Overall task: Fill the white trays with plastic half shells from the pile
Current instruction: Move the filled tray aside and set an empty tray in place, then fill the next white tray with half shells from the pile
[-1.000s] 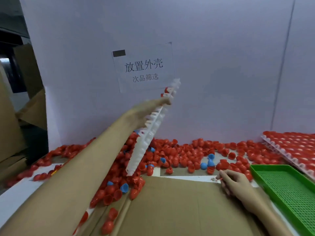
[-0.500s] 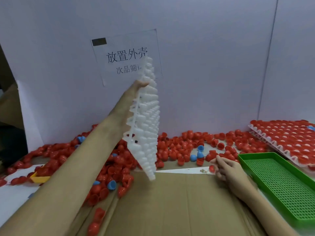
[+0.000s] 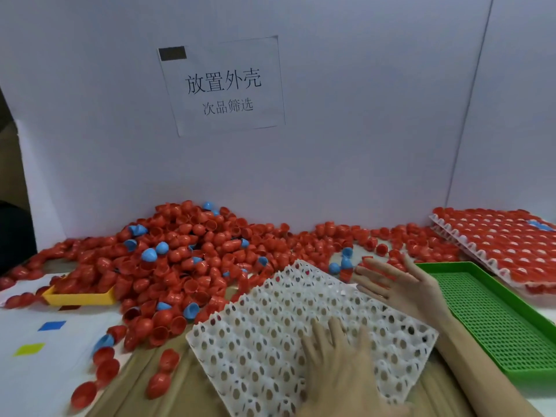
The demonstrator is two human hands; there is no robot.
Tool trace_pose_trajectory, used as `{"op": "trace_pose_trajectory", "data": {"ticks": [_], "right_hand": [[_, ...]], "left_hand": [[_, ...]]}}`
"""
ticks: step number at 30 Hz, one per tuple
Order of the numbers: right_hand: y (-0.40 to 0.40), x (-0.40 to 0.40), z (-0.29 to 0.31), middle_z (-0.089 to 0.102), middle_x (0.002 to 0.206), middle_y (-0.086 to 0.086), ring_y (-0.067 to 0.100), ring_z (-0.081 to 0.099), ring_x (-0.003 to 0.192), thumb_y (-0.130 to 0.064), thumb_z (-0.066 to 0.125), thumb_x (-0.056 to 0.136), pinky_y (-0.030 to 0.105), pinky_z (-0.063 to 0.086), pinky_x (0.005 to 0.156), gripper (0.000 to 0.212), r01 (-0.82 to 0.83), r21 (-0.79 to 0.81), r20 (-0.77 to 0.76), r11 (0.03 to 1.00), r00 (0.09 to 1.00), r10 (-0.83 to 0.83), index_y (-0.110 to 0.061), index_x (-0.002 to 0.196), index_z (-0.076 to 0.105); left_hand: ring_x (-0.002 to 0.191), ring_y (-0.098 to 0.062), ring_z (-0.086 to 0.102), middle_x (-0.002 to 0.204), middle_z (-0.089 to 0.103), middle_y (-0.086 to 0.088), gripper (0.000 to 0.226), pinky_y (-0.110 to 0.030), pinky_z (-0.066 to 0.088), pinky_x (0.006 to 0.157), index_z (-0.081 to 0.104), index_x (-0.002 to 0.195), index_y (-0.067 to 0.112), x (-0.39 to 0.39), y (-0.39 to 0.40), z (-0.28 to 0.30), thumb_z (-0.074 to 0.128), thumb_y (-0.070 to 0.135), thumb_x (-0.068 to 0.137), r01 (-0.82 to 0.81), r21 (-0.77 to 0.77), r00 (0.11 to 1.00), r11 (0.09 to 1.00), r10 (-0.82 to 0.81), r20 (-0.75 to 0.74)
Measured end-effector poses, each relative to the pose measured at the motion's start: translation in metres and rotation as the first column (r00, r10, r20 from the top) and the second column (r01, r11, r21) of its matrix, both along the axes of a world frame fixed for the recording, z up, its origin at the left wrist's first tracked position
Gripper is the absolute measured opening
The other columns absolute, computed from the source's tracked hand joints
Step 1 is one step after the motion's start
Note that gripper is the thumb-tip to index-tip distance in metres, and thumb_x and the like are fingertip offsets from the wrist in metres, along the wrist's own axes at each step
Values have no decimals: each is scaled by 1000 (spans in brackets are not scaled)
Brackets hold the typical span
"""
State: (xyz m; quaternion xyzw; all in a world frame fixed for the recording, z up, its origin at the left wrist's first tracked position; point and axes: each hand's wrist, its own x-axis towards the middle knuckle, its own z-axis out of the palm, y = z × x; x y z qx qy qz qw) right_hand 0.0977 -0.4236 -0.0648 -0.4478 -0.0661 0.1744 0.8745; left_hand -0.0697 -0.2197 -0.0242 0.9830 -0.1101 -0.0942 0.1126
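Note:
An empty white tray [image 3: 264, 332] with rows of holes lies flat on the cardboard in front of me, turned at an angle. My left hand [image 3: 340, 365] rests flat on its near part with the fingers spread. My right hand [image 3: 400, 284] is open over the tray's far right corner, fingers straight. A large pile of red and a few blue half shells [image 3: 192, 251] spreads along the white back wall. At the far right lie stacked white trays [image 3: 496, 242] full of red shells.
A green perforated tray [image 3: 493, 314] sits right of the white tray. A small yellow tray [image 3: 81, 297] is half buried in shells at the left. Loose red shells [image 3: 105, 365] lie near the front left. A paper sign [image 3: 222, 85] hangs on the wall.
My left hand brought the white tray down from upright in the air and laid it flat on the cardboard. My right hand opened and moved to the tray's corner.

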Motion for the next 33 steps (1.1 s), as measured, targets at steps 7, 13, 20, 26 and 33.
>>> {"op": "trace_pose_trajectory", "data": {"ticks": [7, 13, 20, 26, 33], "right_hand": [[-8, -9, 2, 40, 162, 28, 43, 38, 152, -37, 50, 111, 48, 40, 121, 59, -153, -198, 118, 968, 977, 179, 2, 154, 45], [-3, -21, 5, 57, 153, 16, 33, 51, 145, -27, 55, 110, 36, 47, 115, 40, -65, -464, 261, 884, 943, 207, -11, 146, 60], [4, -31, 23, 75, 129, -3, 17, 71, 121, -27, 68, 102, 39, 58, 104, 25, 174, -737, 416, 654, 878, 236, -27, 125, 77], [19, -34, 17, 79, 99, -19, 1, 74, 94, -24, 70, 100, 31, 62, 90, 14, 513, -766, 610, 388, 769, 189, -32, 107, 79], [28, -28, 3, 78, 88, -22, 2, 74, 85, -31, 76, 94, 22, 61, 78, 11, 556, -745, 647, 370, 736, 197, -40, 96, 80]], "left_hand": [[151, -48, 3, 165, 8, -26, 103, -68, 10, 114, 9, 164, 22, -1, -14, -10, 45, 83, 89, -55, 73, 998, 996, 56, -8], [156, -26, -4, 169, 2, 4, 95, -67, 8, 120, 6, 157, 53, 15, 46, 1, 27, 99, 76, 27, -154, 985, 988, 0, 174], [155, -21, -29, 171, -19, 14, 86, -72, -13, 116, -7, 144, 76, 36, 117, -7, 28, 103, 70, 53, 60, 999, 997, -53, -3], [155, -38, -3, 171, 4, -9, 97, -70, 7, 111, -2, 157, 55, 11, 72, -15, 18, 99, 73, -132, 155, 985, 979, 112, 131], [146, -36, 9, 164, 7, -6, 101, -61, 29, 98, 0, 158, 46, -3, 61, -7, 6, 100, 73, -145, 248, 988, 958, 130, 77]]}}
